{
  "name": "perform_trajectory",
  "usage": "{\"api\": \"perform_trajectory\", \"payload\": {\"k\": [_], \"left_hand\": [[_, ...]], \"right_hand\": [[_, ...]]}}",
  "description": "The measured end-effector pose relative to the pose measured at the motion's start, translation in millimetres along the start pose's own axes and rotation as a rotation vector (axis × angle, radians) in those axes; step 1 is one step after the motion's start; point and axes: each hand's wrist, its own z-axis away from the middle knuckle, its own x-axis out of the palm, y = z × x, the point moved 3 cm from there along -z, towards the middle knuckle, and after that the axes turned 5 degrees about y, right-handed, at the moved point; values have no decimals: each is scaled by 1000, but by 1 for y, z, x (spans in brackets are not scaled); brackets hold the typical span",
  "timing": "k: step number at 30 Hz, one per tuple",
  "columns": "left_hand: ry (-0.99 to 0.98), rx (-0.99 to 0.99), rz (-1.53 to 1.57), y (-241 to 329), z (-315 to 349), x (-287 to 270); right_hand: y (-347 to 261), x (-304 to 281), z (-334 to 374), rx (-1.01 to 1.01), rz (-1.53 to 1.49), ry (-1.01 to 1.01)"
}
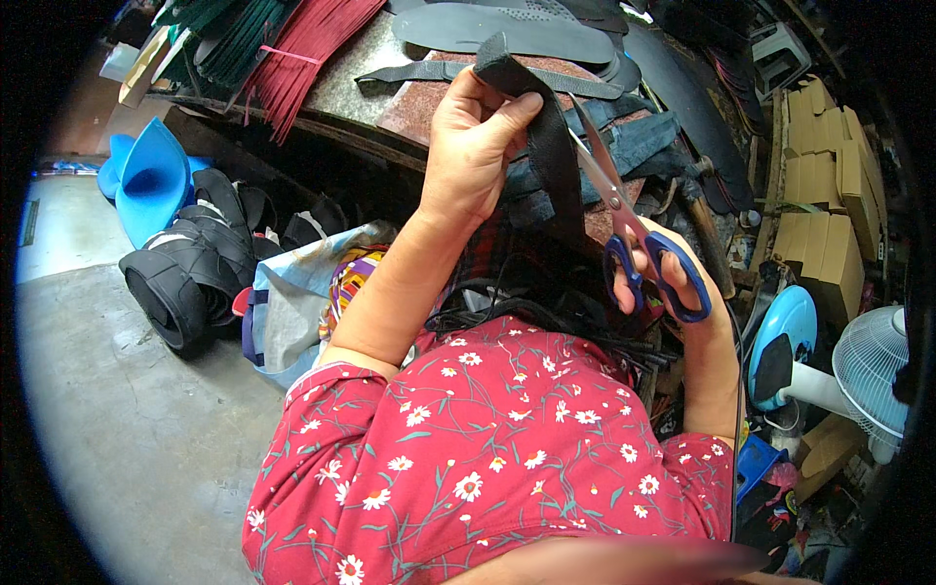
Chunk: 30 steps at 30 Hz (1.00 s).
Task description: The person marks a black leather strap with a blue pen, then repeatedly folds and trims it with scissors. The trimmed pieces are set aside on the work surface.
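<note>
My left hand (468, 156) pinches a wide black webbing strap (554, 146) between thumb and fingers, near its folded top end. The strap's length hangs down to the right of that hand. In my right hand (673, 263) is a pair of scissors (616, 203) with dark blue handles, my fingers and thumb through the loops. Its blades are parted and point up beside the strap's right edge; whether they touch it I cannot tell. Behind, a narrower black strap (419, 72) lies across the worktable with a grey sole-shaped sheet (507, 31) beyond it.
Bundles of red strips (302, 63) and dark green strips (232, 39) lie at the table's far left. On the right are a wooden tool handle (710, 244), yellow boxes (819, 249) and a fan (871, 366). Black rolls (200, 268) and a bag (292, 302) stand left on the floor.
</note>
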Motion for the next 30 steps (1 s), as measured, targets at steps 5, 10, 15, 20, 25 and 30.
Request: {"api": "perform_trajectory", "payload": {"k": [5,10,15,20,25,30], "left_hand": [[60,123,-66,5,9,-2],[296,223,-228,35,26,-18],[100,200,-18,65,34,-2],[-111,71,139,57,23,32],[7,321,-154,81,-20,-8],[126,246,-321,64,-43,-59]], "right_hand": [[3,1,-6,26,44,-20],[2,-10,-11,-62,49,213],[-8,-3,-35,-400,22,339],[-4,20,-58,-158,-10,209],[-13,7,-62,-65,-64,191],[-35,-30,-92,-383,309,503]]}}
